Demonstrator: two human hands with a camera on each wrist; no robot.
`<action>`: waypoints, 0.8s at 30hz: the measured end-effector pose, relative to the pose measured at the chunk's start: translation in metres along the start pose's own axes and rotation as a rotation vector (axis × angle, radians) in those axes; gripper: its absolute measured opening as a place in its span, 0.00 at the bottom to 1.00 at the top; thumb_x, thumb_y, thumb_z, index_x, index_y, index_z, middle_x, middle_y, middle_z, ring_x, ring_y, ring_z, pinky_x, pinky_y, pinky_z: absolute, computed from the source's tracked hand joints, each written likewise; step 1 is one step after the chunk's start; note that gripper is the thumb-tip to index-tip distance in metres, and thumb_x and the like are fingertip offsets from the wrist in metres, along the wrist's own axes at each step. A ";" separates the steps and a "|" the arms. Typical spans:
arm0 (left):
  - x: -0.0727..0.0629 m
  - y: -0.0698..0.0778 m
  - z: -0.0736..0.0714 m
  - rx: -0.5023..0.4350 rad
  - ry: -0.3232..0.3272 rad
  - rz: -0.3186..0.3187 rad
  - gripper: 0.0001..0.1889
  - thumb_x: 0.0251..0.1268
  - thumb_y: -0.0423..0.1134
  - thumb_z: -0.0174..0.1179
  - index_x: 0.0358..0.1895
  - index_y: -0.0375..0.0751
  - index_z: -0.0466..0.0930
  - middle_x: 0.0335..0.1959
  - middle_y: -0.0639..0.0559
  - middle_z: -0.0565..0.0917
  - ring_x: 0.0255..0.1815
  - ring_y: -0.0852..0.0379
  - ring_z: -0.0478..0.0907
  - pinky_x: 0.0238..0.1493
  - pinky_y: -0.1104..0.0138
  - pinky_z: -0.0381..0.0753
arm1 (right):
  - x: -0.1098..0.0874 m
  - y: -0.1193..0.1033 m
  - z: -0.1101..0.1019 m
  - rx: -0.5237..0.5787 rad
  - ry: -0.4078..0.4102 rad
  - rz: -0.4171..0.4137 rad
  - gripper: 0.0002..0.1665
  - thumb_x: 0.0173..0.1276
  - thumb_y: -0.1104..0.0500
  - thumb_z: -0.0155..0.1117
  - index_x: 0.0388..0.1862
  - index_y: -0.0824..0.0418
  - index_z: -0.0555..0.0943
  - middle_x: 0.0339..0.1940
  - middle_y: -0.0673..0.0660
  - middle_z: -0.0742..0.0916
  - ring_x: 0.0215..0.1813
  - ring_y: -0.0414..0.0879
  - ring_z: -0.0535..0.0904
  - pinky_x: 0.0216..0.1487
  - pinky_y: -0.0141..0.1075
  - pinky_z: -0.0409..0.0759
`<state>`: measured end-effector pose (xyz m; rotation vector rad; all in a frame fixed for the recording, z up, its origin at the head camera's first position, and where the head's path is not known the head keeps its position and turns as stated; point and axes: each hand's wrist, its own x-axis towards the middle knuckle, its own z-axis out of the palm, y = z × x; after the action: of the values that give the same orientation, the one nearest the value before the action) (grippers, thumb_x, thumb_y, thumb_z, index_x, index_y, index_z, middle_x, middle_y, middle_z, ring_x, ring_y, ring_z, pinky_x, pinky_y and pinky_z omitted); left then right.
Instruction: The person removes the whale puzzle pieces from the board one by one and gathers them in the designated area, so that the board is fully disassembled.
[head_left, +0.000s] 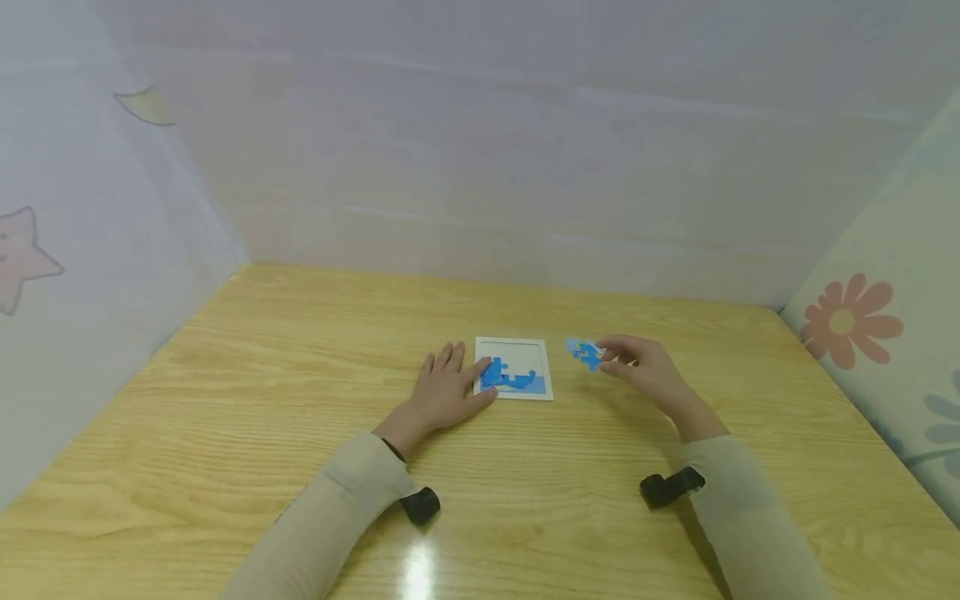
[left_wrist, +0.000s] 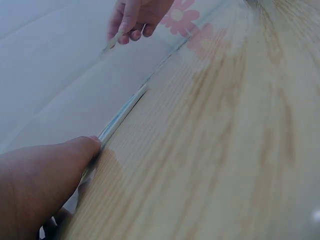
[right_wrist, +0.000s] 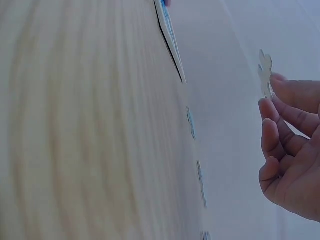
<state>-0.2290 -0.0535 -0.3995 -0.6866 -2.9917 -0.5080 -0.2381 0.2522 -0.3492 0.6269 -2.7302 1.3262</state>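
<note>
A square white puzzle frame [head_left: 551, 371] lies on the table, its lower part filled with blue jigsaw pieces [head_left: 517, 381]. My left hand [head_left: 444, 390] rests spread at the frame's left side, with index finger and thumb over its edge; in the left wrist view the thumb [left_wrist: 82, 147] touches the rim. To the right of the frame, my right hand [head_left: 641, 367] pinches a blue jigsaw piece [head_left: 589, 357] between thumb and fingers. The right wrist view shows this jigsaw piece [right_wrist: 265, 75] from its pale side, held above the table.
Thin loose pieces [right_wrist: 201, 183] lie on the wooden table [head_left: 525, 483], seen edge-on in the right wrist view. A pale cloth wall [head_left: 510, 167] rises behind the table, and a flower-printed wall [head_left: 885, 333] stands on the right.
</note>
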 end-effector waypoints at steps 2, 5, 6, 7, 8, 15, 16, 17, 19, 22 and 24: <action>0.000 0.000 0.000 0.002 0.001 0.002 0.31 0.59 0.63 0.38 0.65 0.54 0.55 0.65 0.35 0.47 0.65 0.41 0.39 0.58 0.48 0.39 | -0.004 0.004 -0.006 -0.010 0.011 0.006 0.19 0.59 0.58 0.59 0.50 0.63 0.75 0.34 0.57 0.79 0.34 0.49 0.71 0.31 0.40 0.70; -0.001 0.000 0.000 0.007 0.001 0.006 0.31 0.60 0.63 0.38 0.65 0.54 0.56 0.65 0.35 0.47 0.65 0.41 0.39 0.58 0.48 0.39 | -0.010 0.010 -0.012 -0.009 0.026 0.026 0.20 0.59 0.57 0.59 0.50 0.64 0.74 0.35 0.58 0.78 0.35 0.49 0.70 0.31 0.38 0.70; -0.001 0.001 0.000 0.009 0.001 0.007 0.31 0.60 0.63 0.38 0.65 0.54 0.56 0.65 0.35 0.47 0.65 0.41 0.40 0.58 0.48 0.39 | -0.012 0.011 -0.014 -0.008 0.033 0.030 0.20 0.59 0.57 0.59 0.50 0.64 0.74 0.35 0.58 0.78 0.35 0.48 0.70 0.31 0.38 0.70; -0.001 0.001 0.000 0.012 0.001 0.008 0.31 0.60 0.63 0.37 0.65 0.54 0.56 0.65 0.35 0.47 0.65 0.41 0.40 0.58 0.47 0.39 | -0.013 0.013 -0.015 -0.005 0.040 0.033 0.20 0.59 0.57 0.59 0.50 0.64 0.74 0.34 0.58 0.78 0.34 0.48 0.70 0.30 0.37 0.71; -0.001 0.001 0.000 0.013 0.002 0.008 0.31 0.60 0.62 0.38 0.65 0.54 0.56 0.65 0.35 0.47 0.65 0.41 0.40 0.58 0.47 0.40 | -0.015 0.015 -0.017 0.004 0.045 0.033 0.20 0.59 0.58 0.59 0.50 0.65 0.74 0.34 0.58 0.78 0.33 0.47 0.71 0.28 0.37 0.71; -0.001 0.001 -0.001 0.013 0.001 0.003 0.31 0.59 0.63 0.38 0.65 0.54 0.56 0.65 0.35 0.47 0.65 0.41 0.39 0.58 0.47 0.39 | -0.023 0.022 -0.025 0.014 0.062 0.035 0.21 0.59 0.58 0.59 0.50 0.67 0.73 0.34 0.60 0.77 0.31 0.44 0.71 0.24 0.36 0.72; -0.001 0.000 0.000 0.015 0.000 0.003 0.31 0.59 0.63 0.38 0.65 0.54 0.55 0.65 0.35 0.47 0.65 0.41 0.39 0.58 0.47 0.39 | -0.024 0.023 -0.026 0.008 0.061 0.042 0.21 0.59 0.57 0.59 0.50 0.67 0.73 0.34 0.59 0.77 0.31 0.44 0.71 0.25 0.36 0.71; -0.001 0.000 0.000 0.015 0.000 0.003 0.31 0.59 0.63 0.38 0.65 0.54 0.55 0.65 0.35 0.47 0.65 0.41 0.39 0.58 0.47 0.39 | -0.024 0.024 -0.027 0.009 0.061 0.052 0.22 0.59 0.57 0.59 0.50 0.67 0.73 0.34 0.59 0.77 0.30 0.44 0.71 0.24 0.35 0.71; -0.001 0.000 0.000 0.014 -0.001 0.003 0.31 0.59 0.63 0.38 0.65 0.54 0.55 0.65 0.35 0.47 0.65 0.41 0.39 0.58 0.47 0.39 | -0.025 0.027 -0.027 0.008 0.060 0.074 0.23 0.59 0.56 0.59 0.51 0.67 0.73 0.33 0.59 0.77 0.30 0.44 0.71 0.25 0.34 0.71; -0.001 0.000 -0.001 0.016 -0.003 0.002 0.31 0.60 0.62 0.38 0.65 0.54 0.55 0.65 0.35 0.47 0.65 0.41 0.39 0.58 0.47 0.39 | -0.025 0.032 -0.027 0.020 0.054 0.115 0.24 0.59 0.56 0.59 0.51 0.68 0.72 0.33 0.60 0.76 0.31 0.43 0.71 0.28 0.35 0.72; -0.001 0.001 -0.001 0.014 -0.001 0.001 0.31 0.60 0.62 0.38 0.65 0.54 0.56 0.65 0.35 0.47 0.65 0.41 0.40 0.58 0.47 0.39 | -0.025 0.036 -0.027 0.033 0.052 0.137 0.24 0.58 0.56 0.60 0.51 0.70 0.72 0.33 0.60 0.76 0.31 0.43 0.72 0.29 0.36 0.73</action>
<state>-0.2277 -0.0536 -0.3979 -0.6881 -2.9929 -0.4863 -0.2326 0.3009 -0.3644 0.4071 -2.7590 1.3969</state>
